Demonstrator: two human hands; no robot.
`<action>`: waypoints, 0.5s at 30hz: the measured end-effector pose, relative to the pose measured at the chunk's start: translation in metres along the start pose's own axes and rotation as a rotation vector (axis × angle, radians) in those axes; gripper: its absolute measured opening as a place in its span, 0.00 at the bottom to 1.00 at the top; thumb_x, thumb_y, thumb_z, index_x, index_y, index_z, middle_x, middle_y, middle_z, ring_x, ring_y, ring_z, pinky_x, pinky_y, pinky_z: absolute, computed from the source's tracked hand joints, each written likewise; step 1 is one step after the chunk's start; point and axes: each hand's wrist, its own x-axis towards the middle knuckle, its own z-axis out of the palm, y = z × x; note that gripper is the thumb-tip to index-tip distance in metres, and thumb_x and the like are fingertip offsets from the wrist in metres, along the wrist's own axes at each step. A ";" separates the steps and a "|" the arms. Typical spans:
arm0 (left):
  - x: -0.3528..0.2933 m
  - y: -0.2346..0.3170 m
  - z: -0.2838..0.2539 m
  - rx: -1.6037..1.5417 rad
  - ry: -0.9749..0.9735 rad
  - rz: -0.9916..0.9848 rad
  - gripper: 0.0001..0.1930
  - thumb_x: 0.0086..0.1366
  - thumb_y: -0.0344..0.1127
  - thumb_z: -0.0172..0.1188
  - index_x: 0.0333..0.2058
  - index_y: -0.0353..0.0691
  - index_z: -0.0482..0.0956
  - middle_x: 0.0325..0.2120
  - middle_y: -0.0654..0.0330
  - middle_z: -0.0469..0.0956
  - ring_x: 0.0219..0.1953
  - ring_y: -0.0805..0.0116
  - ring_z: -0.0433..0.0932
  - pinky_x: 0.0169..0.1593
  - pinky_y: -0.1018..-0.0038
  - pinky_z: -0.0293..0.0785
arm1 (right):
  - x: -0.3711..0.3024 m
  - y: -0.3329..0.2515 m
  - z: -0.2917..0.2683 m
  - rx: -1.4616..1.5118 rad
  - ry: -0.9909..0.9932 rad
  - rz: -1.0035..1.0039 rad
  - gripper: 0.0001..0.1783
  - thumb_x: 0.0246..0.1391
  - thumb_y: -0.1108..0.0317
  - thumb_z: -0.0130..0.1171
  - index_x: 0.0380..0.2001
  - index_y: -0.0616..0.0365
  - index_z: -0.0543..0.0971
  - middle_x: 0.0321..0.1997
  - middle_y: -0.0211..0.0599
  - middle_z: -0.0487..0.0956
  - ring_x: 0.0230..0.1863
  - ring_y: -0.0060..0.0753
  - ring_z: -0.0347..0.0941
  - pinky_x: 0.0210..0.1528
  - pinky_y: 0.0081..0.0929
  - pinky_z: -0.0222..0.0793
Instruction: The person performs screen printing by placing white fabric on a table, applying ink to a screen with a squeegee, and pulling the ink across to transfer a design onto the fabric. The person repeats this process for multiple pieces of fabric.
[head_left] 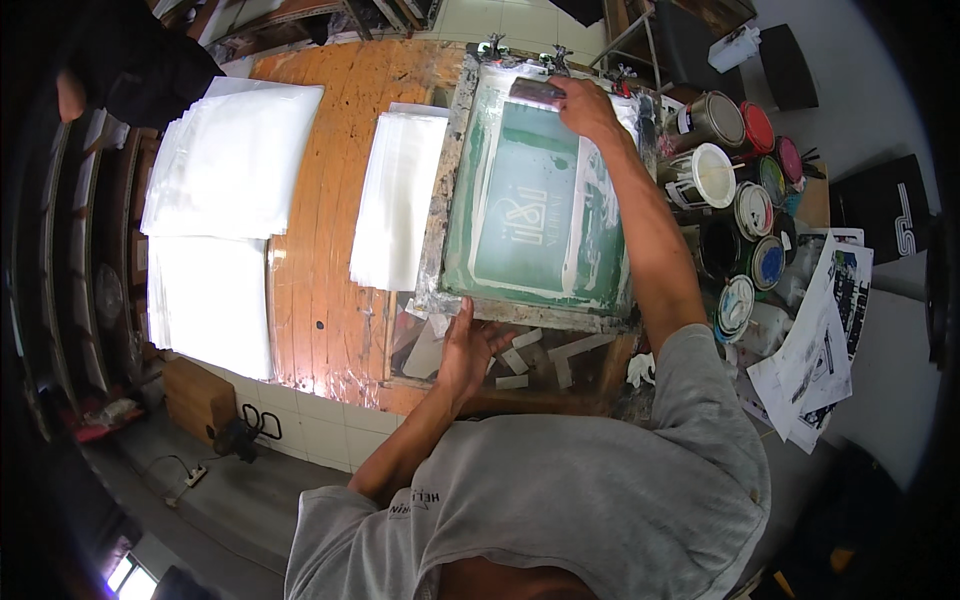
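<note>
A screen printing frame (452, 185) with green-edged mesh and a pale design lies at the right of the wooden table. My right hand (588, 108) is closed around a dark squeegee (537, 91) at the far end of the mesh. At the near left corner, my left hand (468, 352) has its thumb up against the frame's edge. Its other fingers are stretched out and apart, just below that edge. Left of the frame lies a stack of clear plastic sheets (385, 205), partly beside and under the frame's side.
Larger stacks of translucent sheets (225, 160) cover the table's left end. Clamps (560, 58) hold the frame's far edge. Several paint cans (712, 175) crowd the right side, with loose printed papers (810, 350) nearer. Another person's dark sleeve (150, 60) shows at the far left.
</note>
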 end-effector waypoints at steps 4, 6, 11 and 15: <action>-0.001 0.003 0.002 -0.005 -0.035 -0.006 0.36 0.76 0.61 0.47 0.70 0.41 0.57 0.65 0.54 0.66 0.66 0.53 0.67 0.66 0.53 0.66 | -0.011 0.029 0.032 -0.224 0.131 0.017 0.24 0.48 0.75 0.62 0.51 0.47 0.82 0.42 0.44 0.84 0.45 0.50 0.81 0.47 0.51 0.71; -0.002 0.003 0.002 -0.023 -0.016 0.009 0.36 0.75 0.61 0.48 0.69 0.41 0.58 0.65 0.55 0.67 0.65 0.53 0.68 0.64 0.53 0.67 | -0.007 -0.010 0.033 -0.241 0.022 -0.016 0.22 0.49 0.74 0.62 0.49 0.48 0.79 0.41 0.43 0.83 0.46 0.49 0.80 0.48 0.53 0.69; 0.000 0.001 -0.002 -0.012 -0.015 0.009 0.35 0.75 0.60 0.49 0.68 0.39 0.60 0.62 0.53 0.69 0.63 0.54 0.71 0.63 0.52 0.69 | 0.018 -0.011 0.022 -0.122 -0.020 0.002 0.21 0.51 0.75 0.64 0.51 0.51 0.78 0.41 0.44 0.83 0.46 0.55 0.77 0.49 0.52 0.70; -0.001 0.000 -0.001 -0.021 0.005 0.006 0.35 0.74 0.61 0.51 0.66 0.38 0.62 0.60 0.52 0.71 0.62 0.54 0.72 0.63 0.52 0.69 | -0.039 -0.005 -0.010 -0.067 -0.047 0.034 0.21 0.54 0.75 0.62 0.52 0.50 0.79 0.42 0.46 0.83 0.46 0.57 0.77 0.49 0.50 0.71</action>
